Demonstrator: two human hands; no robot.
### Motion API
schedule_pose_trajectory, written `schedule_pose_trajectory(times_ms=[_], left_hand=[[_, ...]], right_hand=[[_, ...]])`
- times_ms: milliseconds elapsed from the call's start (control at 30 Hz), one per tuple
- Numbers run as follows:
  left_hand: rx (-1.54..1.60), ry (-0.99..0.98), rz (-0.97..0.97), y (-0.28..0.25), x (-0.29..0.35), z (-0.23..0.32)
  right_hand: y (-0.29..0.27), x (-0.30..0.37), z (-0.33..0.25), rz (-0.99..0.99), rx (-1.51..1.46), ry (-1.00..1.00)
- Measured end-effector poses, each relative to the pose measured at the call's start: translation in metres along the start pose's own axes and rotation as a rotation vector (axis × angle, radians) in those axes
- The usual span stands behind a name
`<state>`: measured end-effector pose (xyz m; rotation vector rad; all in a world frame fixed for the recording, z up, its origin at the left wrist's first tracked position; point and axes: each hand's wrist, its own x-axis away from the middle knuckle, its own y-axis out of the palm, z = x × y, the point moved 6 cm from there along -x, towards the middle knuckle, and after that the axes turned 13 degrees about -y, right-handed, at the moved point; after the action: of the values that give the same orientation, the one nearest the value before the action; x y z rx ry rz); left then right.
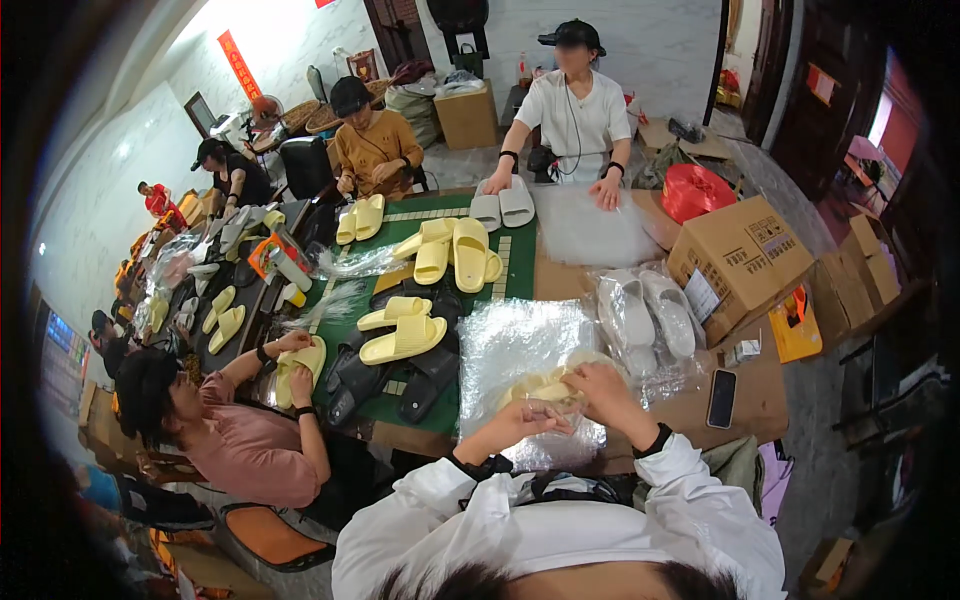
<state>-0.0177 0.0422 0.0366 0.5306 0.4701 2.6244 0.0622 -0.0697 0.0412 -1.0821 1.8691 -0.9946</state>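
Observation:
Low over the near edge of the table, a clear plastic bag (582,362) with pale yellow slippers (545,388) in it lies between my hands. My left hand (522,422) is closed, its fingertips pinching the bag's near edge. With bent fingers, my right hand (605,396) grips the bag at its right side. Underneath spreads a stack of shiny clear plastic bags (505,335). Just beyond my right hand sits a bagged pair of white slippers (640,312). My fingers partly hide the yellow slippers.
Yellow slippers (402,340) and black slippers (358,382) cover the green mat on the left. A phone (721,398) and a cardboard box (740,262) are at right. Across the table, a person in white (575,115) touches grey slippers (502,205); at left, one in pink (250,430) handles a yellow slipper.

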Motion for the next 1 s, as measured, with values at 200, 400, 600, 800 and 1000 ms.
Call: schedule_pose_trajectory(times_ms=[200,400,600,800,1000], left_hand=[[-0.06,0.012,-0.017,-0.007,0.006,0.002],[-0.059,0.053,0.068,-0.008,0.009,0.012],[-0.059,0.117,0.076,-0.002,0.008,0.026],[-0.197,0.006,0.127,-0.008,0.001,-0.005],[-0.232,-0.021,0.213,-0.016,-0.012,-0.03]], right_hand=[[-0.016,-0.015,-0.01,0.171,0.146,-0.135],[-0.02,-0.018,0.007,0.065,0.101,-0.038],[-0.09,-0.013,0.028,0.275,0.492,-0.042],[-0.151,0.032,0.025,0.658,0.831,-0.068],[-0.058,0.081,0.092,0.403,0.778,0.307]])
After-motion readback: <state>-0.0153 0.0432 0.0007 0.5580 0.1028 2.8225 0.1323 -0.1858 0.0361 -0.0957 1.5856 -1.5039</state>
